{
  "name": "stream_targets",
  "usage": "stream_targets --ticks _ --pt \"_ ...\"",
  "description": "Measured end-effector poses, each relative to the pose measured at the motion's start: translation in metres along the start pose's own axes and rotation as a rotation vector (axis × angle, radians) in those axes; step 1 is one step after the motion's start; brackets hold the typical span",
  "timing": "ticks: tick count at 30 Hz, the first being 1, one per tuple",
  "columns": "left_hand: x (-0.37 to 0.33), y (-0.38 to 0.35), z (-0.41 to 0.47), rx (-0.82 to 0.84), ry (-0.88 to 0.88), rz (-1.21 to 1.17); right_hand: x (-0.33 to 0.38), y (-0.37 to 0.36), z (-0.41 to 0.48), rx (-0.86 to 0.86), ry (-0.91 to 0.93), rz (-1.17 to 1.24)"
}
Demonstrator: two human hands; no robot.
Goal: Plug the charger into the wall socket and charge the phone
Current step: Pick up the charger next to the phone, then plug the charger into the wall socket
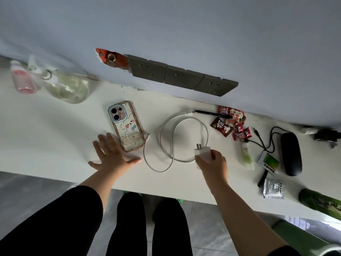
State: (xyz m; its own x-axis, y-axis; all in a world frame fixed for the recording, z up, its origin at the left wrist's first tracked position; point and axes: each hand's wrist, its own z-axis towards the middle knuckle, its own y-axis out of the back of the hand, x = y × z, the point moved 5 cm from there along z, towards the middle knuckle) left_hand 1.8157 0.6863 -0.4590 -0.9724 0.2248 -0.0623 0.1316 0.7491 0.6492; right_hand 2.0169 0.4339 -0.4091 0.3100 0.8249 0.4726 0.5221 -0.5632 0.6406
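Observation:
A white charger plug [202,152] with two metal prongs pointing toward the wall is gripped by my right hand [213,162]. Its white cable [167,133] lies in loops on the white table [55,145], one connector end resting beside the phone's lower corner, unplugged. The phone [125,125] lies face down in a cartoon-printed clear case. My left hand [112,154] rests flat on the table with fingers spread, just left of the phone. A row of three grey wall sockets [181,77] sits on the wall above the table's far edge.
Red snack wrappers [229,122] and a black pen [212,113] lie right of the cable. Further right are a black case [291,154], a black cord, a green tube and small packets. A glass jar [67,87] and pink bottle [23,79] stand at the far left.

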Motion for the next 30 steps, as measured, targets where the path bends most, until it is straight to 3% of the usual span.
stream_targets --ticks 4,9,13,20,30 --pt "0.006 0.011 -0.004 0.000 -0.044 0.000 0.038 -0.012 -0.016 0.070 -0.020 0.215" --pt "0.002 0.025 0.002 -0.058 -0.064 -0.072 0.108 -0.039 -0.027 0.430 -0.111 0.583" --pt "-0.006 0.016 0.016 -0.019 -0.040 -0.080 0.154 -0.044 -0.019 0.547 -0.075 0.727" --pt "-0.002 0.005 0.026 0.006 -0.034 -0.126 0.177 -0.041 -0.001 0.457 -0.027 0.870" --pt "-0.005 0.009 0.023 0.027 -0.011 -0.110 0.178 -0.035 -0.002 0.382 -0.006 0.862"
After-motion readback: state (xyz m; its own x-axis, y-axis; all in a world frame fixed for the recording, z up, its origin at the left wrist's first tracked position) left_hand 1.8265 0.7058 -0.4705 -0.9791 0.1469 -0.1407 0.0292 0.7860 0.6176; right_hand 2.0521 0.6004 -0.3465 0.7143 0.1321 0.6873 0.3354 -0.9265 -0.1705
